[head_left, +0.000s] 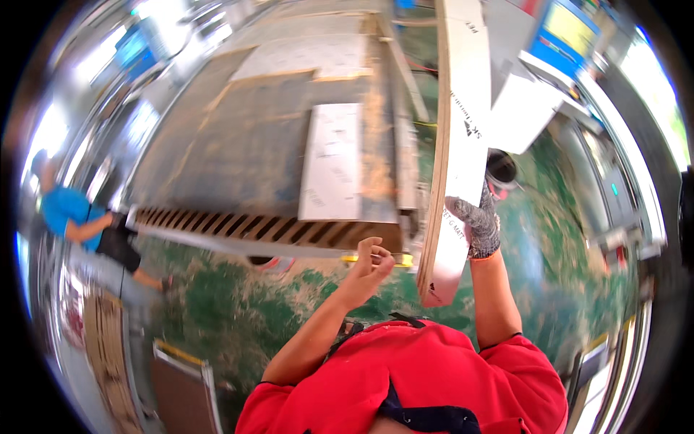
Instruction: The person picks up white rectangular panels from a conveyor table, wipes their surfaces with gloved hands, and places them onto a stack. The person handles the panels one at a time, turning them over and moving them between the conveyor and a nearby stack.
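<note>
My right hand (480,224), in a grey knitted glove, grips a long narrow board (466,79) near its lower end. White printed film covers the face of the board, and its thick edge shows brown along the left side. It stretches away from me past the right side of the machine table. My bare left hand (369,269) hangs in front of the table's near right corner, with loosely curled fingers, the thumb apart and nothing in it. A shorter white film-covered panel (332,163) lies on the table just beyond that hand.
The large dark machine table (253,145) has a slotted near edge and more white sheet (303,56) at its far end. A person in a blue shirt (72,213) stands at its left. A black bucket (501,166) and a blue-framed screen (567,32) are at right.
</note>
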The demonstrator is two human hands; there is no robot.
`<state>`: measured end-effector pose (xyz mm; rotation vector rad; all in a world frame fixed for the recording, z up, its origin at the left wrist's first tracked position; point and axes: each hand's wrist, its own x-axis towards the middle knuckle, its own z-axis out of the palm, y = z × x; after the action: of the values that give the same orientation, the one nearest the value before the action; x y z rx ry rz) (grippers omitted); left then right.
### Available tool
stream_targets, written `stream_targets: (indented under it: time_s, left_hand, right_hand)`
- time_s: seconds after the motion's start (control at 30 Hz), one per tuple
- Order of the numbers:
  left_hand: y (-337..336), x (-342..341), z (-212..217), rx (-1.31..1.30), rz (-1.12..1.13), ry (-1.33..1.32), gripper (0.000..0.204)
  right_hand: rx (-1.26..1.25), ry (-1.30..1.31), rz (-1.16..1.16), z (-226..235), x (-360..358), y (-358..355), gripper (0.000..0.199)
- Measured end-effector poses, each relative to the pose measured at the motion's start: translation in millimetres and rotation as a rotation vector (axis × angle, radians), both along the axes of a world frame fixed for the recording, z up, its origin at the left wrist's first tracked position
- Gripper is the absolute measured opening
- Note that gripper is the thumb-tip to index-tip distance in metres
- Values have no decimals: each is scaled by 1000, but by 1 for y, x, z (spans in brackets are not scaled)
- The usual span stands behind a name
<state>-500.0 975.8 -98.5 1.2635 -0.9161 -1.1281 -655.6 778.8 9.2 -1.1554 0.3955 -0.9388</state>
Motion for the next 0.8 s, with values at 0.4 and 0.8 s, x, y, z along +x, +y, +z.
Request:
stream_targets:
  time_s: [0.4,0.8]
  left_hand:
    - [-279,-370,-19,16,-664,442,63]
    - [-477,-658,-123,799,-973,795,54]
  right_hand:
    - [15,446,-659,-102,-483,-23,95]
    - [381,783,-863,-243,-640,-66,95]
